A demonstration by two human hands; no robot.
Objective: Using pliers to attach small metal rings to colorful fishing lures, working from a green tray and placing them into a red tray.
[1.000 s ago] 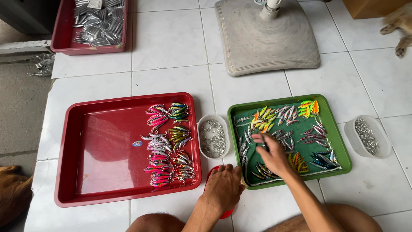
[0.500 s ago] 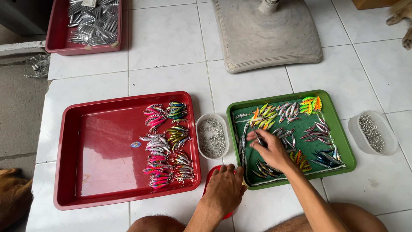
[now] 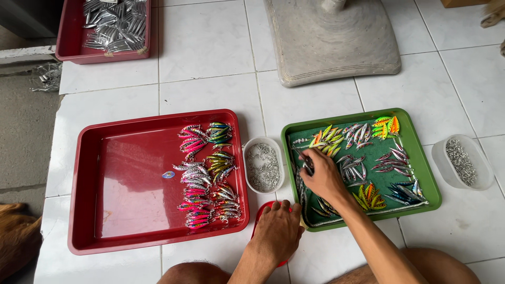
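My right hand point(image 3: 322, 178) reaches into the left part of the green tray point(image 3: 421, 158) and pinches a small dark fishing lure point(image 3: 306, 164) between fingertips. Groups of coloured fishing lures point(image 3: 368, 158) lie across that tray. My left hand point(image 3: 278, 231) rests palm down on a small red dish point(image 3: 261, 216) on the floor tiles, covering most of it; what lies under the palm is hidden. A clear tub of small metal rings point(image 3: 263, 165) stands between the green tray and the red tray point(image 3: 126, 184), which holds pink, green and silver lures point(image 3: 206, 173) along its right side.
A second clear tub of metal parts point(image 3: 463, 162) sits right of the green tray. A grey stand base point(image 3: 331, 39) is at the top, another red tray of silver lures point(image 3: 105, 26) at top left. My knees show at the bottom edge. An animal's fur shows at bottom left.
My right hand has shifted left across the green tray to its left side. The left hand stays on the red dish. The camera view has tilted slightly.
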